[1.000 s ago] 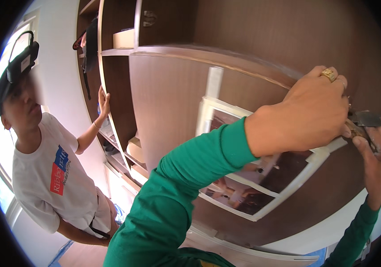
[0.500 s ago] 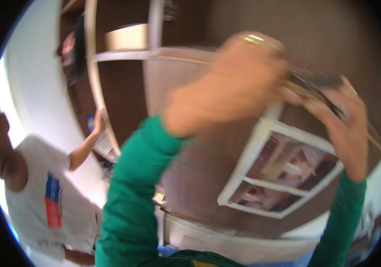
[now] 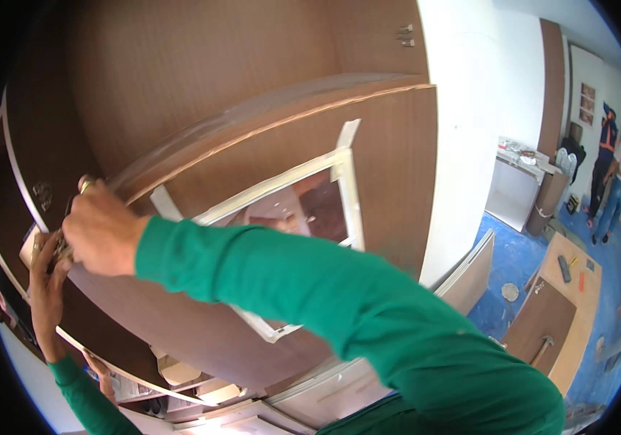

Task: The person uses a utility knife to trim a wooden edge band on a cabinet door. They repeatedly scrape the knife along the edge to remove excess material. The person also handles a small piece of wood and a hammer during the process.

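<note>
Before the brown cabinet, hands closed around a small object, mostly hidden.

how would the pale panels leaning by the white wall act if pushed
The panels look flat and straight-edged, so they're probably stiff. Standing tilted on edge, they might slide or topple. Several seem stacked together, so the bunch could feel heavy.

1. From my far-off seat, I see a room that looks like an indoor building site.
2. To the right of the big brown cupboard, the blue floor has pale smudges.
3. Flat boards lean just right of the cupboard.
4. Farther right of it, a hammer lies on a brown panel.
5. Two people stand far beyond it.
</note>
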